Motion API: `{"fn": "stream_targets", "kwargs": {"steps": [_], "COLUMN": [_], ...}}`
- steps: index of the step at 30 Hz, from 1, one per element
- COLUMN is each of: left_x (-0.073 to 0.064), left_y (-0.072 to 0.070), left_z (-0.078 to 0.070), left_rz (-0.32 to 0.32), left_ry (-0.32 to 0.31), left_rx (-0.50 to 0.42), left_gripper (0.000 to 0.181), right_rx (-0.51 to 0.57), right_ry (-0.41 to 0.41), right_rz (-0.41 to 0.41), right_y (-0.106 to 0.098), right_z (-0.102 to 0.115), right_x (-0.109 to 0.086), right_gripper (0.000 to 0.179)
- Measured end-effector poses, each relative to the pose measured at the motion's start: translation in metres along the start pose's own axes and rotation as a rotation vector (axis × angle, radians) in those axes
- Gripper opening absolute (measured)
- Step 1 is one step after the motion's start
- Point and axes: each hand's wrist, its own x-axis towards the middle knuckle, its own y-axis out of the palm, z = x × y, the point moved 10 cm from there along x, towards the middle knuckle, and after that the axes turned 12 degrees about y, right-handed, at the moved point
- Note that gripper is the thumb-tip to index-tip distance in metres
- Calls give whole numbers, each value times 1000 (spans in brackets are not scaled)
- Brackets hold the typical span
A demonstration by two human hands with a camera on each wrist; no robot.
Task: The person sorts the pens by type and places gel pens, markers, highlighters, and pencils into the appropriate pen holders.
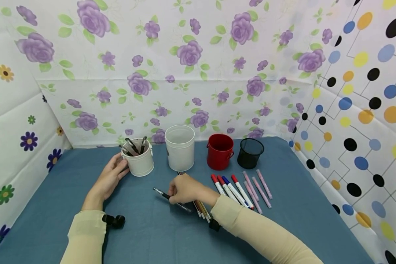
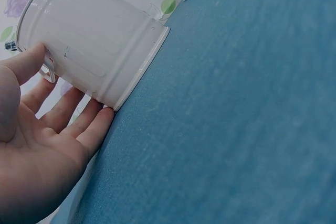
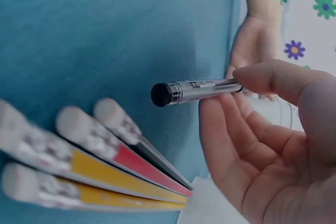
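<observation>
A small white bucket (image 1: pixel 140 163) with several black pens (image 1: pixel 134 146) in it stands at the left. My left hand (image 1: pixel 110 174) holds its left side, the thumb by the handle lug and the other fingers reaching round the side, some tips hidden behind it in the left wrist view. Between thumb and fingers, my right hand (image 1: pixel 186 189) pinches a clear-barrelled black pen (image 3: pixel 199 91), which points left and slightly up in the head view. Pencils (image 1: pixel 202 212) with white erasers lie under and beside this hand, partly covered by it.
Along the back stand a taller white bucket (image 1: pixel 180 152), a red bucket (image 1: pixel 219 154) and a black mesh cup (image 1: pixel 249 156). White markers (image 1: pixel 234 192) with red and blue caps lie right of the pencils, partly behind my right forearm. Pink pens (image 1: pixel 261 192) lie farther right.
</observation>
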Motion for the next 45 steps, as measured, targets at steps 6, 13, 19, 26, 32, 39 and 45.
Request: {"fn": "stream_targets", "kwargs": {"steps": [6,13,19,26,32,39,45], "left_x": [0,0,-1,-1,0,0,0], "left_y": [-1,-1,0,0,-1,-1,0], "left_z": [1,1,0,0,0,0,0], "left_rz": [-3,-4,-4,0,1,4,2], "left_ry": [-8,-6,-9,-6,-3,2,1], "left_rx": [2,4,7,13,11,11,6], "left_gripper": [87,87,87,87,86,85,85], "right_rx": [188,294,424,473,489,546,563], "right_ry": [-22,-31,-60,-92,-95,-103,-114], "right_rz": [47,18,-11,-95,-143,-191,-264], "right_y": [-14,-36,-54,-78,-92,-107,-125], "right_z": [3,5,7,15,22,30,41], "right_x": [3,7,9,11,12,18,24], "right_gripper": [3,7,10,13,15,17,18]}}
